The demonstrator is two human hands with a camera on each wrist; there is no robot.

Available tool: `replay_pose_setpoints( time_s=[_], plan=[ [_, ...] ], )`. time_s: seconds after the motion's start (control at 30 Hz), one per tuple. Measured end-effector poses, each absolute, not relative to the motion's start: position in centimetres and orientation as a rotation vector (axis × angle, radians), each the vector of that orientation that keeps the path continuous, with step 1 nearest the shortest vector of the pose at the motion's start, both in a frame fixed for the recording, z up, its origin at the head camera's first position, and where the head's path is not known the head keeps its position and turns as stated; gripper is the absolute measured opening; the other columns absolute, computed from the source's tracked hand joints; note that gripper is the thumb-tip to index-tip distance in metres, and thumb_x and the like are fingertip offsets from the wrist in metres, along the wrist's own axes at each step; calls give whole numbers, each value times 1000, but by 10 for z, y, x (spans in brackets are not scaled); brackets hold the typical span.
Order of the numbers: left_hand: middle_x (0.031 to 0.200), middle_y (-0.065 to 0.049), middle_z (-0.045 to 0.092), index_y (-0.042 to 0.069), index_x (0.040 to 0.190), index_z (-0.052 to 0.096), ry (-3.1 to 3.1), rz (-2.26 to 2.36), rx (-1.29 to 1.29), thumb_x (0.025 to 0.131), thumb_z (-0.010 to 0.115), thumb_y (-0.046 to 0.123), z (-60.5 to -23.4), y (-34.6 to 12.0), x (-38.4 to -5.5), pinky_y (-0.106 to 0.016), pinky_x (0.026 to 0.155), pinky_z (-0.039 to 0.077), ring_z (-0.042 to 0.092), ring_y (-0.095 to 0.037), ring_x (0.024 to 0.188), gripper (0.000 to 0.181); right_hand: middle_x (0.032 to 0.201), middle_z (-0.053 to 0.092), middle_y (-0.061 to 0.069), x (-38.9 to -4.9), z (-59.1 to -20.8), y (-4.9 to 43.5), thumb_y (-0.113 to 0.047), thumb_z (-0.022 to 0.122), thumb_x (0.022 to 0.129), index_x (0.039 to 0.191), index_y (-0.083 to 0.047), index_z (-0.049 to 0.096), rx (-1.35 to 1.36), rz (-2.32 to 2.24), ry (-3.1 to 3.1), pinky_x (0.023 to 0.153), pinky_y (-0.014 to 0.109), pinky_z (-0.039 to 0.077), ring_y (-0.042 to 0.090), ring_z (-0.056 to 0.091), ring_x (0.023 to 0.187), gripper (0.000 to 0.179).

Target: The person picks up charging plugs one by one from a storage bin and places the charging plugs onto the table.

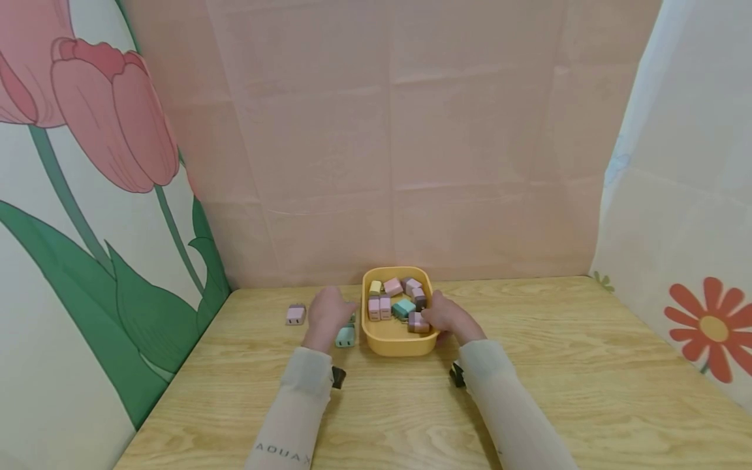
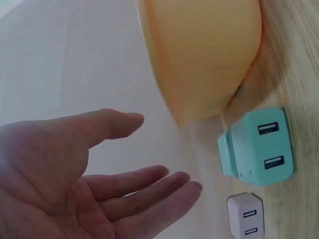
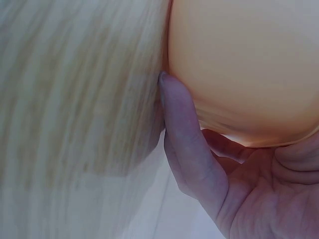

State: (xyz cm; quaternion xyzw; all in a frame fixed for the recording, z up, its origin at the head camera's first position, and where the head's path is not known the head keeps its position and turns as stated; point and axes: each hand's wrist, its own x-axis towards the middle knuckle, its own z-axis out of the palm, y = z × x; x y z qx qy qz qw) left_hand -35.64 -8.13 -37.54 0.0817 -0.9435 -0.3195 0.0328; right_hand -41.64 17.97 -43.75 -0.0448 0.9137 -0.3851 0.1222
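Observation:
My right hand [image 1: 451, 316] grips the right side of a yellow plastic bin [image 1: 401, 348], its fingers lying along the outer wall [image 3: 239, 64] in the right wrist view. To the left of the bin, my left hand [image 2: 139, 199] holds nothing; its fingers are extended and the thumb stands apart. Close by it on the table is a mint-green USB charger [image 1: 345, 337] with two ports facing me. Another greenish piece lies behind that one, partly hidden by the left hand. Farther left sits a lilac USB charger [image 1: 296, 316].
Several small chargers in pink, lilac, teal and yellow lie inside the bin, among them a teal one [image 1: 403, 308] and a pink one [image 1: 392, 286]. The wooden table [image 1: 399, 418] ends at a pink cloth backdrop [image 1: 388, 130].

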Motion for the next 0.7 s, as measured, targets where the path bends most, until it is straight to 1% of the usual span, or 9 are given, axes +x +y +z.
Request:
replay_pose_setpoints(
  time_s=[0.07,0.1,0.17,0.23,0.3,0.33,0.43,0.53,0.7],
  plan=[
    [67,-1,56,9,72,65,-2897,-965,229,101,76,30,-376,-80,-357,-29,52,41,52,-16,59,37,119,59,25,-417,-438,180,-13,51,106,155,12,27,-127,-1114,2672,60,37,64,26,71,75,60],
    [74,-3,64,7,80,70,-2891,-963,219,101,76,30,-376,-79,-357,-30,55,46,57,-17,63,32,118,59,25,-417,-438,180,-13,51,106,155,11,28,-125,-1111,2674,60,37,64,26,71,75,59],
    [97,-8,76,4,102,77,-2874,-969,201,100,78,31,-378,-77,-357,-36,67,57,68,-20,79,28,118,59,25,-417,-439,180,-12,50,106,154,12,28,-133,-1104,2677,60,37,64,26,70,75,59],
    [123,-12,79,4,123,76,-2859,-977,174,100,79,32,-379,-73,-358,-43,83,63,74,-26,100,37,121,59,27,-417,-438,180,-12,51,106,155,12,27,-135,-1110,2676,60,37,64,26,71,75,60],
    [139,-14,75,6,137,71,-2848,-966,137,99,80,32,-381,-69,-359,-48,96,63,74,-30,117,47,127,58,29,-417,-437,181,-12,51,106,157,12,24,-139,-1119,2673,60,38,64,26,70,77,63],
    [142,-14,74,6,139,70,-2842,-956,111,99,80,31,-381,-66,-360,-50,100,63,73,-32,122,48,130,57,30,-417,-436,181,-12,51,106,158,12,22,-141,-1123,2672,61,38,65,26,70,78,65],
    [144,-15,72,6,142,68,-2837,-862,-4,98,82,27,-383,-59,-364,-51,105,61,71,-34,128,51,138,53,32,-416,-435,181,-13,52,105,161,12,18,-130,-1127,2677,61,38,64,25,70,79,69],
    [148,-14,69,6,145,66,-2841,-738,-109,97,83,27,-386,-52,-366,-51,114,56,66,-35,136,54,141,52,33,-414,-435,181,-12,52,105,161,13,18,-130,-1117,2678,61,38,65,26,70,79,70],
    [154,-9,63,10,149,62,-2888,-339,-325,98,82,37,-392,-41,-372,-52,125,46,55,-32,148,61,140,53,34,-414,-436,181,-12,53,104,160,12,21,-122,-1109,2682,61,38,64,27,71,80,68]
  ],
)
